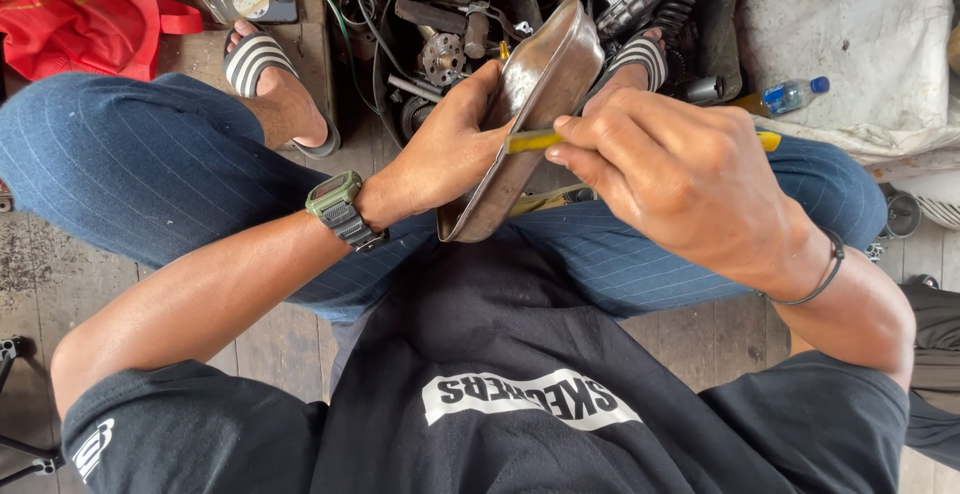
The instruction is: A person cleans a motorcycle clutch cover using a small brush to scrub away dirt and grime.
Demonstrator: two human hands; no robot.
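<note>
My left hand [452, 144] grips a dull metal tray-shaped cover [540, 84] by its left side and holds it tilted on edge above my lap. My right hand [670, 169] is closed around a yellow-handled tool [535, 140], whose yellow shaft lies across the cover's rim. The tool's other yellow end [768, 141] sticks out past my knuckles. The working tip is hidden behind the cover and my fingers. A green watch [338, 206] sits on my left wrist.
A dark box of metal engine parts and tools [445, 49] stands on the wooden floor between my sandalled feet [262, 66]. A red bag [85, 9] lies far left. A plastic bottle [793, 95] and a white sack [860, 34] lie to the right.
</note>
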